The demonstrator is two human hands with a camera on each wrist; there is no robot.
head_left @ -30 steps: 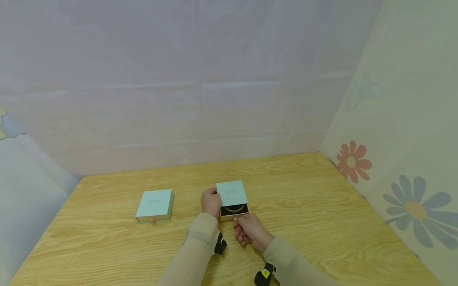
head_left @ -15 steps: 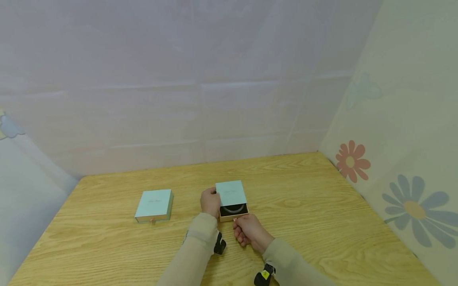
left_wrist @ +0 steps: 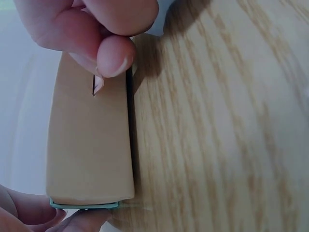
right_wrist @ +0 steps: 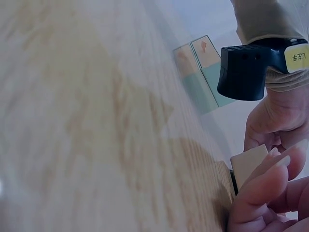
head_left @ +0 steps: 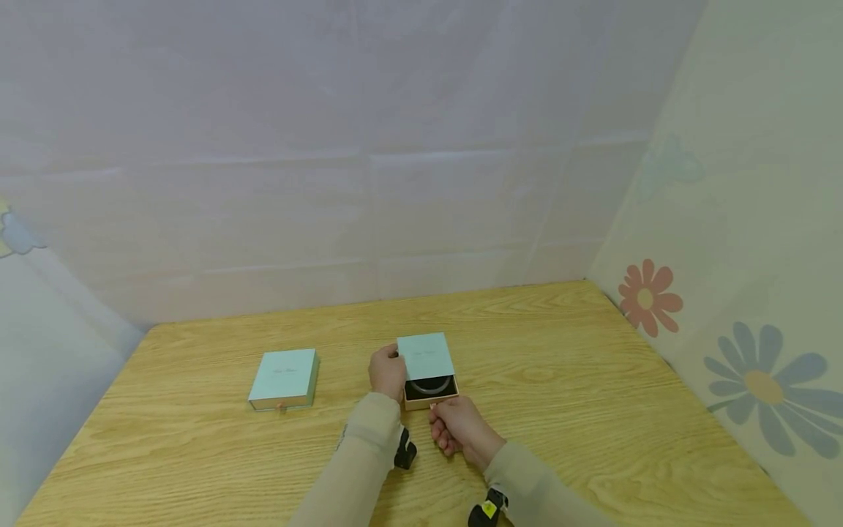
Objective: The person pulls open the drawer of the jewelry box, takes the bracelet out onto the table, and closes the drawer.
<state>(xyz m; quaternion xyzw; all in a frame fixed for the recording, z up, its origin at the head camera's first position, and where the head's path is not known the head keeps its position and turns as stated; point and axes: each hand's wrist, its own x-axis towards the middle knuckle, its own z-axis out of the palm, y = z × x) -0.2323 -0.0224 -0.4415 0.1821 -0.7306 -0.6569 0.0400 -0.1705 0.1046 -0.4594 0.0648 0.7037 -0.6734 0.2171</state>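
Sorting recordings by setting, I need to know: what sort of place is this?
Probably a makeshift recording booth: a wood-grain table backed by creased pale sheeting, with a flower-printed wall covering alongside.

Wearing cream, black and yellow

The person is wearing a long cream left sleeve (head_left: pixel 358 455) and a matching right sleeve (head_left: pixel 536 483), both creasing near the cuffs. A chunky, rounded black left wrist unit (right_wrist: pixel 244 72) is bearing a yellow label (right_wrist: pixel 298 57) with dark characters; a black right wrist unit (head_left: pixel 480 517) is carrying another yellow label (head_left: pixel 489 507). The left hand (head_left: pixel 387 375) and right hand (head_left: pixel 461 426) are showing bare.
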